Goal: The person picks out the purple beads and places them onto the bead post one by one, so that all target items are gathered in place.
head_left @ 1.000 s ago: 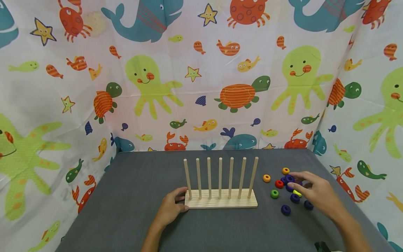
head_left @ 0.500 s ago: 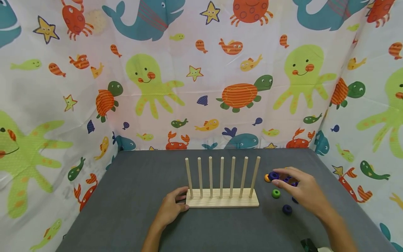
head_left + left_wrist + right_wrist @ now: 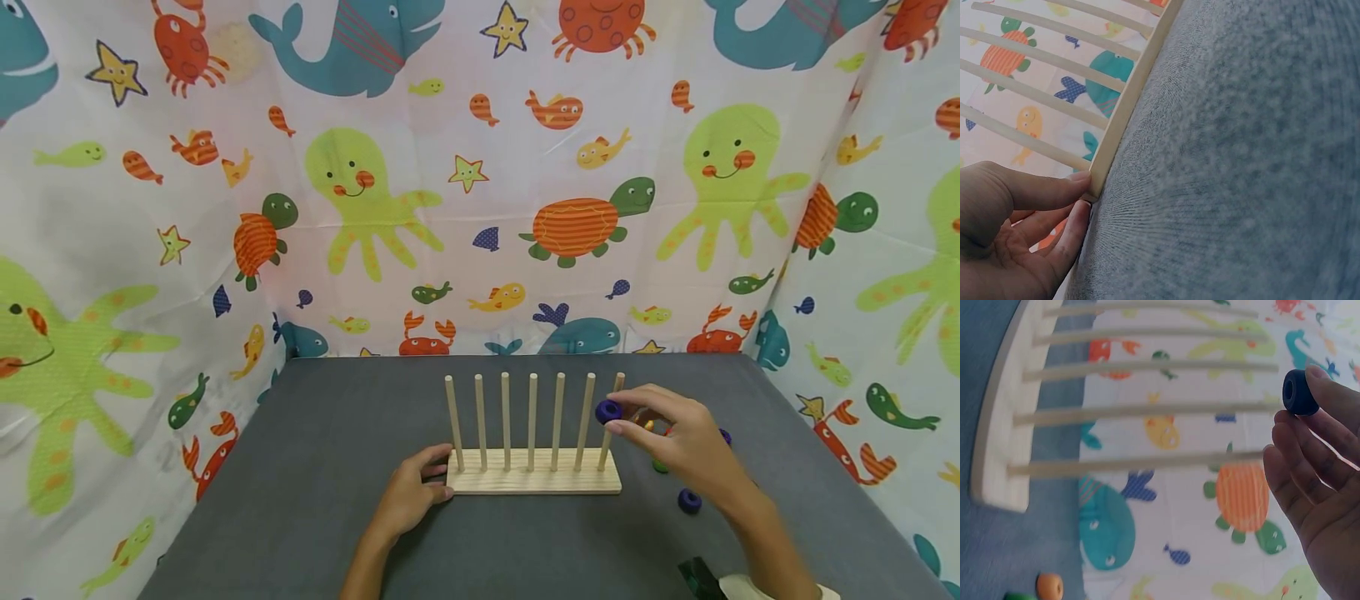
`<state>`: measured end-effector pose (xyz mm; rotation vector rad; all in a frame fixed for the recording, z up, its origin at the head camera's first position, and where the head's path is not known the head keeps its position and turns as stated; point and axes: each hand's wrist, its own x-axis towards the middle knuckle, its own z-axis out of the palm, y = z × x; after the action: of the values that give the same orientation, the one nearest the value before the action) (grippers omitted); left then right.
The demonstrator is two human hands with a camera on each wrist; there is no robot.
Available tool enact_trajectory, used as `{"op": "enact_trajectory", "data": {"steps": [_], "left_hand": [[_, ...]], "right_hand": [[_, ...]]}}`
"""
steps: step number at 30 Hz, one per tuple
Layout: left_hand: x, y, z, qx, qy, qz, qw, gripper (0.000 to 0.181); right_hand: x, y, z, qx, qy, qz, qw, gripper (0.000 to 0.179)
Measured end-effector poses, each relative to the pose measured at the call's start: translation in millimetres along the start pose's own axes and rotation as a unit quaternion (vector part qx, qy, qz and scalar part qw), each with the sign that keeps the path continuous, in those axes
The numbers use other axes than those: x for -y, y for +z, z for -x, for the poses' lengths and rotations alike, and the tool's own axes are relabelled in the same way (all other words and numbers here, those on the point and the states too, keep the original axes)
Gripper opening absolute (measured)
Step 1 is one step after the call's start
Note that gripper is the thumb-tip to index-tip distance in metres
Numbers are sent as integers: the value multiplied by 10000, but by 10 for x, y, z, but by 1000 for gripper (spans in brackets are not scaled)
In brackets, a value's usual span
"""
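left hand: fingers pinching left end of peg rack, mid-table | right hand: fingers pinching purple bead, raised near rightmost peg | second purple bead: table, right of rack

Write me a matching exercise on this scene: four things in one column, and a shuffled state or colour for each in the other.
Things:
1. Left hand
2. Right hand
3. Wooden rack
4. Loose ring nearest the viewer

States or colours:
A. bears seven upright pegs
B. dark purple
C. grips one end of a base
D. pinches a raised ring

Pairs: 1-C, 2-D, 3-A, 4-B
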<state>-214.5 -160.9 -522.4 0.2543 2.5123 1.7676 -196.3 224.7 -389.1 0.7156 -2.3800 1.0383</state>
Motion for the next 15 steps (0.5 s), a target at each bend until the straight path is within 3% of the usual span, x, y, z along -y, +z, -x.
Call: {"op": "enact_trajectory", "data": {"steps": [4, 15], "left_hand": [[4, 0, -4, 26, 8, 16, 10000, 65], [3, -3, 4, 36, 17, -19, 10000, 65]], "right_hand": [[90, 84, -107, 15, -304, -268, 9992, 35], [292, 352, -309, 123, -628, -710, 9954, 37]]}}
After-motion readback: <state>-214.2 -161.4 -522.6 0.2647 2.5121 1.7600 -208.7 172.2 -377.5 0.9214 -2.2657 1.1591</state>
